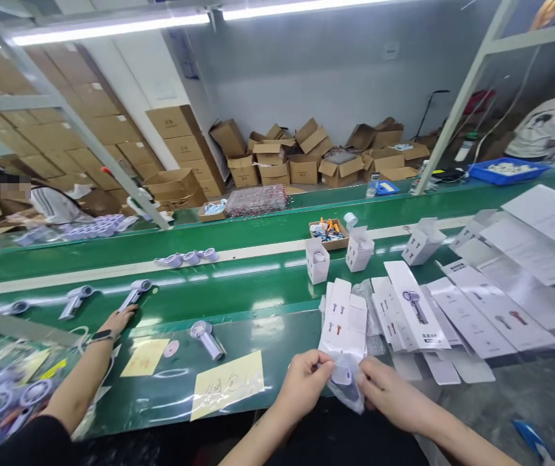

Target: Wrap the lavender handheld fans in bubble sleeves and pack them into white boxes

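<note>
Between my two hands, at the table's front edge, is a clear plastic bag (348,388) with a pale lilac item inside. My left hand (306,382) pinches the bag's left side, thumb and fingers together. The right side of the bag is held by my right hand (394,391), its fingers curled closed. Just behind the bag lies a white printed carton (343,323) with small pictures of handheld fans. A lilac handheld fan (207,340) rests on the green table to the left, beside a yellow paper note (229,383).
Flattened white cartons (495,307) spread on the right. Open white boxes (317,262) and a parts tray (328,234) stand behind. At left, another person's hand (122,319) touches a fan (136,294) on the green belt (243,281).
</note>
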The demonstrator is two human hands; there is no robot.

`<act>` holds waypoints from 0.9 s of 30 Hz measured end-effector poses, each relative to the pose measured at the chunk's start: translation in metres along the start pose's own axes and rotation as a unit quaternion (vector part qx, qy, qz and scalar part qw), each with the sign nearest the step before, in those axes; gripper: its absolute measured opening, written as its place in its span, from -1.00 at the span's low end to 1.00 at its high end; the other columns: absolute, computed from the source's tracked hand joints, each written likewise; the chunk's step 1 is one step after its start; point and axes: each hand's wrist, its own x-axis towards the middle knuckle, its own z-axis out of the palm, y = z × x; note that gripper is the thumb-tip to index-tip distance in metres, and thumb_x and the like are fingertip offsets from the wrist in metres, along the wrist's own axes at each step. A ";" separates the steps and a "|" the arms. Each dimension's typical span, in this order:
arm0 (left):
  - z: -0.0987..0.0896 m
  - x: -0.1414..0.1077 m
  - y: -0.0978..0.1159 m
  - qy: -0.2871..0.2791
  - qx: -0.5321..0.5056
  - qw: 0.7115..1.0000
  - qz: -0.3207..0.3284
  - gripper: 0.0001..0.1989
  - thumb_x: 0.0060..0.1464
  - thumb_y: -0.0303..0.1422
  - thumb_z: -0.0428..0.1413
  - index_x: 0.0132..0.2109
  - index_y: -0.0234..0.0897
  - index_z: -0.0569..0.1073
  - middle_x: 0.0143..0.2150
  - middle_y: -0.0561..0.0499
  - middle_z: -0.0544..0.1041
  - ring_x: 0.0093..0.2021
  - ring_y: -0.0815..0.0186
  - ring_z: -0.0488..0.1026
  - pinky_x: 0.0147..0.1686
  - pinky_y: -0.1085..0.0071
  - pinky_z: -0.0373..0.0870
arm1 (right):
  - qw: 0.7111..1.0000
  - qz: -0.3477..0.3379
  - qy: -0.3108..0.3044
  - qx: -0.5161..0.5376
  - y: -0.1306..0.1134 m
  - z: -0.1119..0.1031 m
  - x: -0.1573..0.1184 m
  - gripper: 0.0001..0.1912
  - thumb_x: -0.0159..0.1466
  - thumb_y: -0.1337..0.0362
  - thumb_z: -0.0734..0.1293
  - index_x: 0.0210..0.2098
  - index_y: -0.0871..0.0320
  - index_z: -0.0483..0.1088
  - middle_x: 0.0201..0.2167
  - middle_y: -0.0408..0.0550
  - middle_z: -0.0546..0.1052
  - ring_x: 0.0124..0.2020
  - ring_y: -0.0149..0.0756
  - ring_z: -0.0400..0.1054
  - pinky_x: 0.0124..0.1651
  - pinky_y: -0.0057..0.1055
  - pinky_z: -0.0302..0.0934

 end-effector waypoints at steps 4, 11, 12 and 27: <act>-0.015 0.009 0.013 -0.030 -0.011 0.998 0.057 -0.45 -0.02 -0.05 0.12 -0.03 -0.43 0.44 -0.22 -0.09 0.44 -0.35 0.41 0.28 -0.29 0.47 0.26 | 0.983 0.038 0.036 0.178 -0.019 -0.017 0.000 -0.73 0.24 0.08 0.18 -0.41 0.16 0.22 -0.36 -0.10 0.34 -0.29 -0.32 0.27 -0.23 -0.40 0.24; 0.000 0.011 0.003 -0.207 0.201 0.952 0.100 0.34 -0.44 -0.14 0.40 0.40 -0.18 -0.21 0.36 -0.23 -0.06 0.34 -0.01 -0.04 0.33 0.06 -0.06 | 0.976 -0.034 0.022 0.214 -0.040 -0.006 0.024 -0.82 0.13 0.18 0.26 -0.47 0.18 0.26 -0.52 -0.19 0.27 -0.45 -0.42 0.13 -0.34 -0.48 0.11; 0.007 0.011 -0.002 -0.199 0.210 0.951 0.104 0.37 -0.44 -0.13 0.39 0.40 -0.20 -0.27 0.38 -0.25 -0.10 0.36 -0.03 -0.08 0.33 0.04 -0.05 | 0.974 -0.021 0.036 0.225 -0.041 -0.002 0.029 -0.80 0.11 0.17 0.26 -0.50 0.17 0.22 -0.54 -0.20 0.25 -0.47 -0.43 0.12 -0.34 -0.48 0.12; -0.032 0.024 -0.017 0.203 -0.178 0.962 0.033 -0.51 -0.15 0.00 0.22 -0.25 -0.33 0.41 -0.50 0.12 0.27 -0.58 0.54 0.13 -0.69 0.62 0.07 | 0.841 0.251 0.315 -0.361 -0.010 -0.133 0.124 -0.20 0.05 0.24 0.45 0.25 -0.07 0.15 0.34 0.35 -0.17 0.25 0.46 -0.14 -0.03 0.25 0.00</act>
